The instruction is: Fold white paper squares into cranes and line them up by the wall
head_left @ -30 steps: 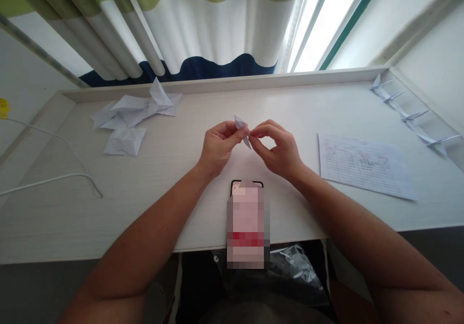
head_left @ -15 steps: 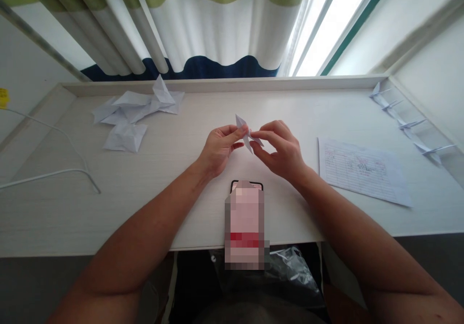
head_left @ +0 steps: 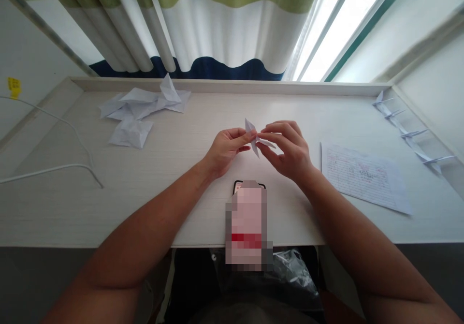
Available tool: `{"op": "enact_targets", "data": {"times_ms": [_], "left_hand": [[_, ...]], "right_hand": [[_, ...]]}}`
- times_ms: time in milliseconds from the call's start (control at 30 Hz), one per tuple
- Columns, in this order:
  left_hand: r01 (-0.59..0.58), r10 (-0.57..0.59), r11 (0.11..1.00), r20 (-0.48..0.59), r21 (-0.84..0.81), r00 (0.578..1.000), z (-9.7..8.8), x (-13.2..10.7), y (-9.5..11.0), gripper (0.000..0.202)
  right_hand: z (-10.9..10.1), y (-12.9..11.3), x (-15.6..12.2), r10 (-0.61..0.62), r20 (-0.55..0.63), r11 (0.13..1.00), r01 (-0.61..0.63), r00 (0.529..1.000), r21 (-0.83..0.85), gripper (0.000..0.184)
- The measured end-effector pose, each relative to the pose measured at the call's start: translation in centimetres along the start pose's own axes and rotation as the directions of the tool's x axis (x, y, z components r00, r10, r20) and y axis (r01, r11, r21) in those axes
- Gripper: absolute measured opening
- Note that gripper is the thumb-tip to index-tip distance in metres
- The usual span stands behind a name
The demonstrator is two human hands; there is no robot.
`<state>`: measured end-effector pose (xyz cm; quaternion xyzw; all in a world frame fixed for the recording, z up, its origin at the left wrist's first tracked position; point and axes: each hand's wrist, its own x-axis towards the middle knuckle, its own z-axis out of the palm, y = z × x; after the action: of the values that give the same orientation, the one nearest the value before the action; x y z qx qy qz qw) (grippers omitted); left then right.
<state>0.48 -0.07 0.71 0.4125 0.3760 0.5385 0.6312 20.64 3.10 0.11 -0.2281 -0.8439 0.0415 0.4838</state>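
The left hand [head_left: 227,154] pinches a small, pointed, white folded-paper piece [head_left: 249,125] above the pale wooden counter [head_left: 203,208]. The right hand [head_left: 290,149], fingers curved, adjoins it; whether it pinches cannot be determined.

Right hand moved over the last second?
Yes, slightly to the right: judged against the lined sheet lying on the desk, the right hand now appears closer to it in view.

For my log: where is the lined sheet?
In the head view, the lined sheet lies on the desk at right, between the right hand and the row of folded papers.
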Motion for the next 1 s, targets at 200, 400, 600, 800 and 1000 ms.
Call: {"op": "enact_targets", "data": {"times_ms": [200, 400, 600, 800, 1000], "left_hand": [[0.023, -0.022, 1.0, 0.064, -0.003, 0.998, -0.1, 0.0, 0.1, 0.044], [0.031, -0.031, 1.0, 0.107, 0.001, 0.994, -0.3, -0.1, 0.3, 0.043], [-0.011, 0.003, 0.997, 0.106, 0.073, 0.994, -1.0, 0.2, 0.3, 0.041], [-0.049, 0.029, 0.989, 0.138, 0.142, 0.99, -1.1, 0.2, 0.6, 0.038], [-0.052, 0.029, 0.986, 0.143, 0.157, 0.989, -1.2, 0.3, 0.6, 0.04]], "right_hand": [[-0.3, 0.0, -0.1, -0.058, -0.023, 0.998, 0.059, 0.998, 0.039, 0.029], [-0.2, -0.4, 0.0, -0.026, 0.034, 0.998, 0.024, 0.999, 0.055, 0.019], [-0.2, -0.9, 0.3, 0.053, 0.031, 0.991, -0.057, 0.998, 0.121, 0.016], [0.2, -1.4, -0.2, 0.278, -0.018, 0.927, -0.263, 0.96, 0.268, 0.022], [0.9, -1.0, -0.5, 0.425, -0.033, 0.829, -0.374, 0.905, 0.417, 0.012]]}}
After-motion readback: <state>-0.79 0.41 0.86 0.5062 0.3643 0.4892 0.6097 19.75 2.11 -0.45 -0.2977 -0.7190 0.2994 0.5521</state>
